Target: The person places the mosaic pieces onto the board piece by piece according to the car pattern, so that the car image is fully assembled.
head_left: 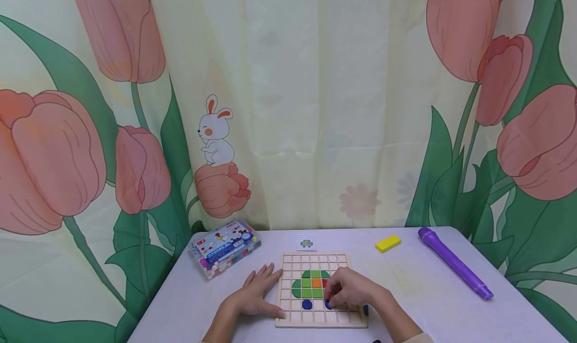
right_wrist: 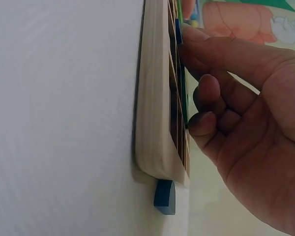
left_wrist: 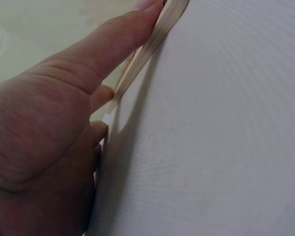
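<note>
A wooden grid board (head_left: 322,325) lies on the table. Its cells hold light green squares (head_left: 306,293), rounded dark green pieces (head_left: 296,288), an orange square (head_left: 316,283) and a red piece, partly covered by fingers. A blue rounded piece (head_left: 307,304) lies in a lower row. My right hand (head_left: 353,287) pinches another blue piece (right_wrist: 179,31) at the board, a little to the right in that row. My left hand (head_left: 256,295) rests against the board's left edge, fingers spread and thumb on its lower left. One more blue piece (right_wrist: 165,199) lies on the table beside the board.
Behind the board lies a small card (head_left: 306,246) printed with a coloured grid pattern. A clear plastic box (head_left: 227,248) of colourful parts is at the back left. A yellow block (head_left: 388,243) and a purple microphone-shaped stick (head_left: 455,263) lie on the right.
</note>
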`<state>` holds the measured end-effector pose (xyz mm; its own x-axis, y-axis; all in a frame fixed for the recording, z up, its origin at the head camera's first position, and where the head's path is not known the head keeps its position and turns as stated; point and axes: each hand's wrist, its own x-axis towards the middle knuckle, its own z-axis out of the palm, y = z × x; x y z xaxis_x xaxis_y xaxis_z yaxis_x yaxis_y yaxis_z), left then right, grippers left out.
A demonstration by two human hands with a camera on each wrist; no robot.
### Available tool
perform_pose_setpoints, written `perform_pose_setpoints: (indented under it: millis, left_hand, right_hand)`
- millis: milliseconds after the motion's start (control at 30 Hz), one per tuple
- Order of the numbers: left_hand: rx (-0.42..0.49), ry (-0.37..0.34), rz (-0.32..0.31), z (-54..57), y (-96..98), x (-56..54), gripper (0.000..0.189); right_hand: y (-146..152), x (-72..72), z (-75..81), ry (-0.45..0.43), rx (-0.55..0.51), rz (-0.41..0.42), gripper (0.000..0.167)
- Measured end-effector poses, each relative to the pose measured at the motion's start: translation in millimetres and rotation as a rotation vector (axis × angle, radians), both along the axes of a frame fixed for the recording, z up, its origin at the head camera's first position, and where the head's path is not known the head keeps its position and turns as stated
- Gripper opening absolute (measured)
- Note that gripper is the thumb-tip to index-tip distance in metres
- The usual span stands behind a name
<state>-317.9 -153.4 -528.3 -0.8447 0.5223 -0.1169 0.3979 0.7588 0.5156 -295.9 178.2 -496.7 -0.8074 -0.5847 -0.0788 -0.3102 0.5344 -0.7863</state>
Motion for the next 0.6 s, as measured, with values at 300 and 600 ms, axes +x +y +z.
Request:
perform_pose_setpoints:
  millis: [300,600]
  left_hand:
    - [0.009,-0.009,-0.002,0.9,0.0,0.4,0.113]
    - [0.025,0.008,-0.016,0.4,-1.1,0.5,0.113]
  right_hand:
    - [-2.0,1.3,-0.3,0.015,0.012,0.010,0.013]
    - [-1.8,1.8,-2.4,0.039,0.010,0.018,0.011]
